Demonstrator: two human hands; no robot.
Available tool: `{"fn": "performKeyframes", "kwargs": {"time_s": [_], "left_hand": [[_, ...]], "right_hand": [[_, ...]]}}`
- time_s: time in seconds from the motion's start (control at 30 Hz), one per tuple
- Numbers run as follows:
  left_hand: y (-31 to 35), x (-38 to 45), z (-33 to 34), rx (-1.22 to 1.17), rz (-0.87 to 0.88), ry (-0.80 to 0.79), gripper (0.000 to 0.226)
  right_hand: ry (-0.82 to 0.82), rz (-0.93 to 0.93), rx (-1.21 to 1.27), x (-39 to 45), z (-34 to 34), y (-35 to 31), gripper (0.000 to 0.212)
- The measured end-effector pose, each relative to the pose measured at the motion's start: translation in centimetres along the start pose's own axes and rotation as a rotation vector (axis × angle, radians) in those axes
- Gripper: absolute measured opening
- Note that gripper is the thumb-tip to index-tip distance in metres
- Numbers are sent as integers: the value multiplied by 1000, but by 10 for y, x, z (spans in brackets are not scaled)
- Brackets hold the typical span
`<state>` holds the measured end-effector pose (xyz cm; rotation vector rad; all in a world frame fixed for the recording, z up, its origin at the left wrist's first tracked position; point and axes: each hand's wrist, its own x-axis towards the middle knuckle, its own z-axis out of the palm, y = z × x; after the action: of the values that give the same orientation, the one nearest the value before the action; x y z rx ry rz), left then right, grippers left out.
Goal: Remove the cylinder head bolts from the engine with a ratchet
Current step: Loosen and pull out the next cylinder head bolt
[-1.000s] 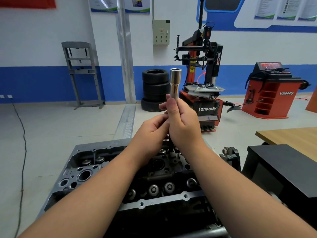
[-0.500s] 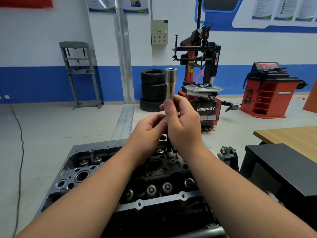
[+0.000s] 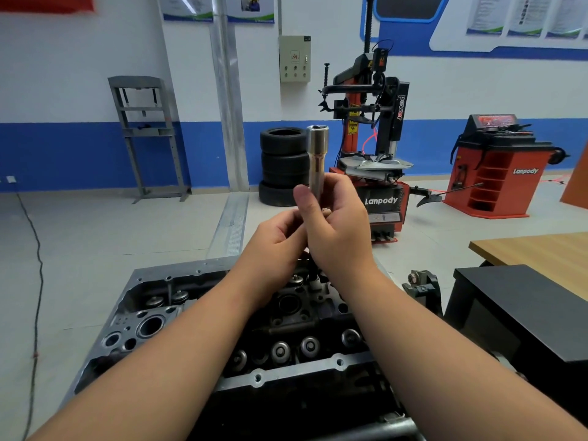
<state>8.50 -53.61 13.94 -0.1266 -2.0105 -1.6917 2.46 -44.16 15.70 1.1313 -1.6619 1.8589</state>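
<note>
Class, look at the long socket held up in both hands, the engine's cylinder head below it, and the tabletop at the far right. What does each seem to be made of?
Long socket: probably chromed or polished steel; silvery with bright highlights.
Cylinder head: likely cast aluminium or similar metal; dull grey, matt, with machined bores.
Tabletop: wood or wood-look laminate; tan with faint grain, which of the two cannot be told.

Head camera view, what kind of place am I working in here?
Most likely an auto repair or training workshop. An engine cylinder head sits in front of you, a red tire changer stands beside a stack of tires, and a red wheel balancer stands by the far wall.
</note>
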Motion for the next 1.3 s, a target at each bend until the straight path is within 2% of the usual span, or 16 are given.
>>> {"fn": "performKeyframes", "kwargs": {"time_s": [0.1,0.27,0.33,0.43,0.5,0.57,0.73,0.87,0.97,1.07,1.13,1.2,1.3], "left_hand": [[-1,1,1,-22,-3,32,12],[-1,0,1,-110,-80,-13,25],[2,-2,2,-109,-82,-30,28],[3,-1,2,-7,-31,2,21],[1,2,2,21,-21,41,16],[0,2,0,21,-33,78,18],[0,-2,0,-98,-89,-29,31],[-2,1,0,-2,-20,5,18],[-4,3,-1,21,-5,44,12],[-3,1,1,-13,-41,28,26],[-1,0,2,-57,-70,-10,36],[0,-1,1,-49,-66,-21,31],[-1,0,1,7,-19,2,22]], "right_hand": [[49,-31,-9,0,-2,1,19],[-76,49,37,-2,2,1,29],[-85,51,44,-2,2,1,24],[-12,-14,32,-1,1,-2,9],[40,-59,2,-1,0,-1,10],[26,-73,-10,-2,0,0,7],[-31,-22,14,-2,0,1,25],[-14,9,60,-1,1,-2,16],[3,-27,3,-2,0,-1,12],[-3,-28,25,-3,0,0,13],[-22,8,44,-1,1,1,25],[-19,35,51,-1,1,2,28],[-21,29,57,-1,2,0,19]]}}
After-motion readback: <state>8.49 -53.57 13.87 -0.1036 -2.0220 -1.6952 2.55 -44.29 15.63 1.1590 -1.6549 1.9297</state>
